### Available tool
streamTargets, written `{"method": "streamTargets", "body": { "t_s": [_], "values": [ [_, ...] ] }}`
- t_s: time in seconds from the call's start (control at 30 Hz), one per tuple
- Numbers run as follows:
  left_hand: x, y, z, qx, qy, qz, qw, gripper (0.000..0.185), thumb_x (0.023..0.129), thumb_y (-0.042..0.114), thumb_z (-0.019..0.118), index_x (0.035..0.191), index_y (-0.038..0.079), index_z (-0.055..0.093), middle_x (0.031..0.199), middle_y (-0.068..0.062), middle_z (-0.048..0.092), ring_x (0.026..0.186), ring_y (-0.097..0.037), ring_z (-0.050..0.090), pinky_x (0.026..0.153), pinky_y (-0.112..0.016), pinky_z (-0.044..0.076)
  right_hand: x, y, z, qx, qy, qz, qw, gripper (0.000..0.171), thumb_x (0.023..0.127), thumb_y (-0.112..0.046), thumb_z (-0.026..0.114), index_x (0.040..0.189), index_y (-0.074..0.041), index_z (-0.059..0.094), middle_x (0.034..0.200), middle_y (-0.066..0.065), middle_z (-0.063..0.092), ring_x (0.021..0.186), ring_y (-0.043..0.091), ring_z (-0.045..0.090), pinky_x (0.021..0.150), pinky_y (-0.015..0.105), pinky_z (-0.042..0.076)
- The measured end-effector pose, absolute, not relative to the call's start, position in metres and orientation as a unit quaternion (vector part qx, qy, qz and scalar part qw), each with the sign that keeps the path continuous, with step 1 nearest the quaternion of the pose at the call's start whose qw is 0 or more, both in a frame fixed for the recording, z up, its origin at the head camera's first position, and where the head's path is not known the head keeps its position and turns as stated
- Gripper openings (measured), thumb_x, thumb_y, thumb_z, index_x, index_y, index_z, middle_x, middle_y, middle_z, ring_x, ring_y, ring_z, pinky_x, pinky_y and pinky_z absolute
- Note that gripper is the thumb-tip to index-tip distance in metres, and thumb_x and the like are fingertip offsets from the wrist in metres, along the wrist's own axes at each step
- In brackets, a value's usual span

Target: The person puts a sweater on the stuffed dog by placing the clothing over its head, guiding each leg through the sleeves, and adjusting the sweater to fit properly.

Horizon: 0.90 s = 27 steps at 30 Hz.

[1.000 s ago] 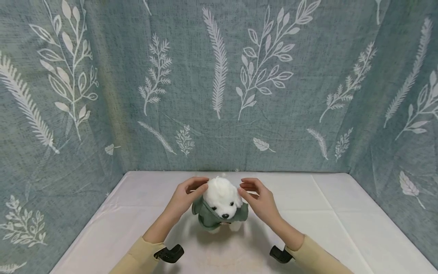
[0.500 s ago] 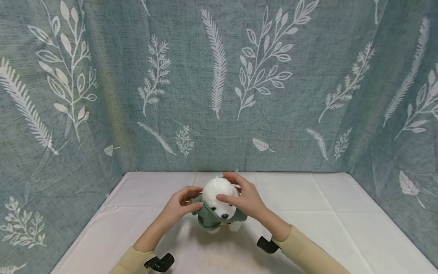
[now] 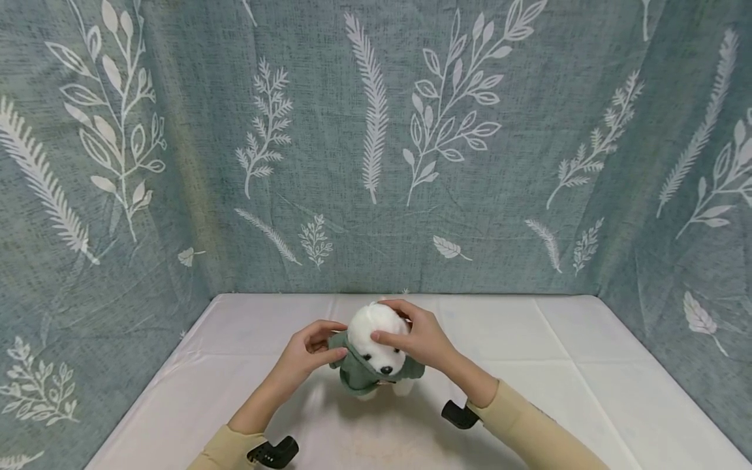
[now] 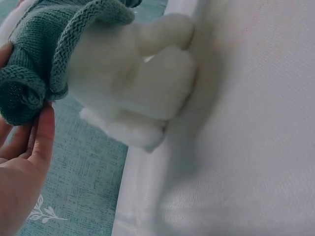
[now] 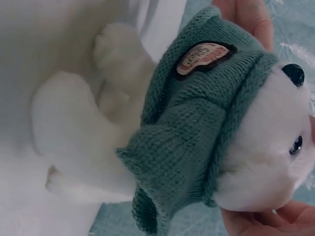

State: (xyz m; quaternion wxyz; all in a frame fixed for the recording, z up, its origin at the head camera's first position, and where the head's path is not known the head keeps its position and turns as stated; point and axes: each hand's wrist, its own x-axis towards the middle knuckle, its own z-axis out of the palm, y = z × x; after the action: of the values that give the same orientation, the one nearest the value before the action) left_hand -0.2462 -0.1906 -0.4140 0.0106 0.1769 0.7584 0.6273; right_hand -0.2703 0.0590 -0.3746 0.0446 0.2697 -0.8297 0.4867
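Observation:
A white plush dog (image 3: 384,358) in a green knitted sweater (image 3: 360,372) stands upright on the table in the head view, its face toward me. My left hand (image 3: 305,352) pinches the sweater's side at a sleeve; in the left wrist view the knitted sleeve (image 4: 22,93) lies between thumb and fingers. With my right hand (image 3: 424,336) I grip the dog's head, thumb across its forehead and fingers behind. One eye is partly covered by that thumb in the head view. The right wrist view shows a patch (image 5: 204,58) on the sweater's front.
A white cloth (image 3: 529,372) covers the table. Grey-green leaf-patterned fabric (image 3: 329,130) hangs behind it and along both sides. A black device sits at the left wrist (image 3: 273,452) and another at the right wrist (image 3: 460,414).
My right hand has moved left from beside the dog's head onto it. The left hand has come down from the head to the sweater's sleeve. Little moved in the last half second.

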Motion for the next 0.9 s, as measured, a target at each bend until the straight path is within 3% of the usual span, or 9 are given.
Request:
{"method": "streamTargets", "body": {
  "t_s": [0.17,0.37,0.9],
  "values": [
    [-0.246,-0.192,-0.415,0.175,0.761,0.625,-0.018,0.032,0.086,0.011,0.069,0.114,0.001,0.057,0.085,0.010,0.063,0.071,-0.008,0.055,0.068,-0.029,0.050,-0.271,0.060,-0.373,0.264,-0.836,0.480,0.039,0.050,0.080,-0.036,0.076,0.126,-0.026,0.059,0.121,-0.002,0.063,0.104,0.019,0.062,0.077,0.031,0.054],
    [-0.246,-0.192,-0.416,0.156,0.761,0.629,-0.033,0.027,0.083,0.013,0.073,0.100,-0.003,0.059,0.079,0.006,0.063,0.070,-0.007,0.058,0.066,-0.025,0.050,-0.271,0.060,-0.372,0.261,-0.836,0.481,0.034,0.050,0.079,-0.037,0.076,0.125,-0.026,0.059,0.121,-0.003,0.063,0.103,0.017,0.062,0.076,0.031,0.054],
    [-0.249,-0.197,-0.424,0.141,0.770,0.622,-0.023,0.026,0.082,0.013,0.074,0.097,-0.002,0.059,0.078,0.006,0.064,0.071,-0.012,0.059,0.068,-0.031,0.052,-0.271,0.060,-0.375,0.268,-0.828,0.492,0.030,0.050,0.079,-0.035,0.076,0.125,-0.025,0.059,0.120,-0.001,0.063,0.103,0.018,0.062,0.076,0.030,0.054]
  ]
}}
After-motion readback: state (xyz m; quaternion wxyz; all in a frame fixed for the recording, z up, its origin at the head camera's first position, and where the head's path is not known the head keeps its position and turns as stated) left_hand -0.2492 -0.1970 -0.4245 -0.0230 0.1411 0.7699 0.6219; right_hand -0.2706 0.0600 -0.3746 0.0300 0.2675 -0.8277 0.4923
